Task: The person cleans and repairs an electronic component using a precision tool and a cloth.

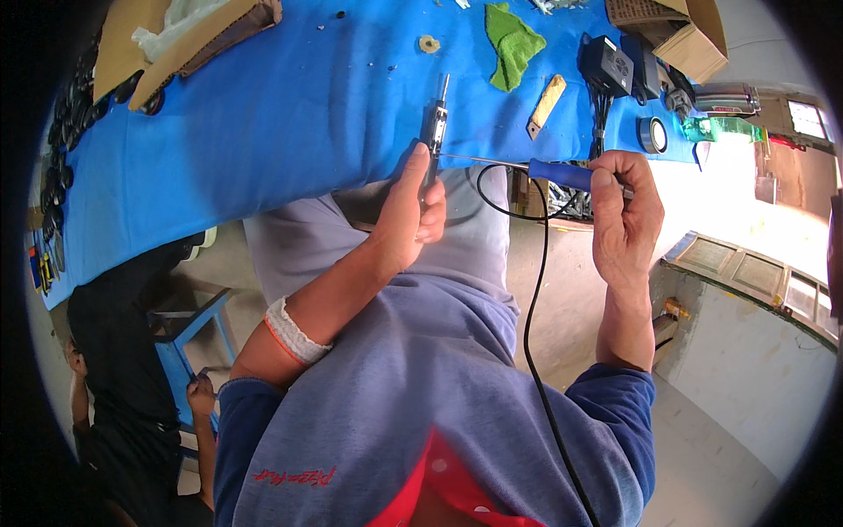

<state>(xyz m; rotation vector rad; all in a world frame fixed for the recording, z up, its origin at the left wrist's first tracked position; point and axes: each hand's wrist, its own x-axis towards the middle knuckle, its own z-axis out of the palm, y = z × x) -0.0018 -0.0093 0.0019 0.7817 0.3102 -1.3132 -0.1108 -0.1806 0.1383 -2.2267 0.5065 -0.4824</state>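
My left hand [409, 211] is closed round the dark handle of a slim soldering iron [438, 123], its thin metal tip pointing up over the blue cloth. Bare metal or circuitry seems to show partway along its body. From the right, my right hand [625, 206] grips a screwdriver [558, 174] by its blue handle. The screwdriver's thin shaft lies nearly level and its end meets the iron's side just above my left fingers; exact contact is too small to tell. A black cable [545, 263] loops below the shaft and runs down across my shirt.
On the blue tablecloth [290, 123] lie a green rag [511, 48], a wood-coloured flat piece [548, 104], a small roll [652, 134] and a black power adapter [606, 66]. Cardboard boxes [211, 44] stand at the back corners. Another person [132, 378] sits at left.
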